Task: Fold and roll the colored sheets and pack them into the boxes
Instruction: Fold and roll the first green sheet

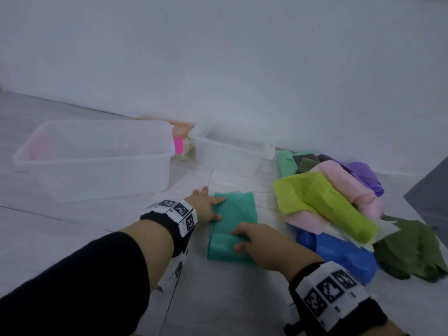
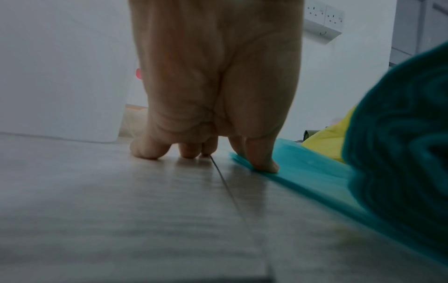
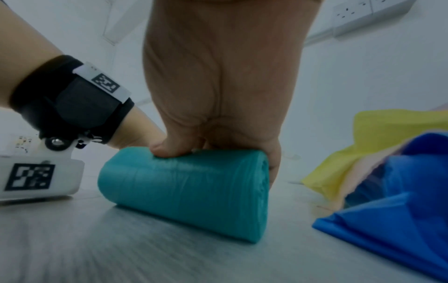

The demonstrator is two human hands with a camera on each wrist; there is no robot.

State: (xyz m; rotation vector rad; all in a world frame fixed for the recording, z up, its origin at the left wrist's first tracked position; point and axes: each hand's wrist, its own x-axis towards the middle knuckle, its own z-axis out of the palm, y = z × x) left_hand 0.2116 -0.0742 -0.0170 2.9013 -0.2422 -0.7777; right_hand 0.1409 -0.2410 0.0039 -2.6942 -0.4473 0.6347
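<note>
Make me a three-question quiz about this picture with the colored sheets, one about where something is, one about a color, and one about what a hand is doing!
1. Where does the lime green sheet lie?
A. inside a box
B. on top of the pile of sheets to the right
C. under the left arm

2. What color is the sheet being rolled?
A. teal
B. orange
C. purple

3. What is the right hand doing?
A. hanging idle in the air
B. reaching into a box
C. gripping the rolled end of the sheet

Answers:
1. B, it sits on the pink sheets in the pile, outside both clear boxes.
2. A, the head and wrist views show it teal.
3. C, its fingers curl over the roll on the floor, while the left hand presses the flat end down.
</note>
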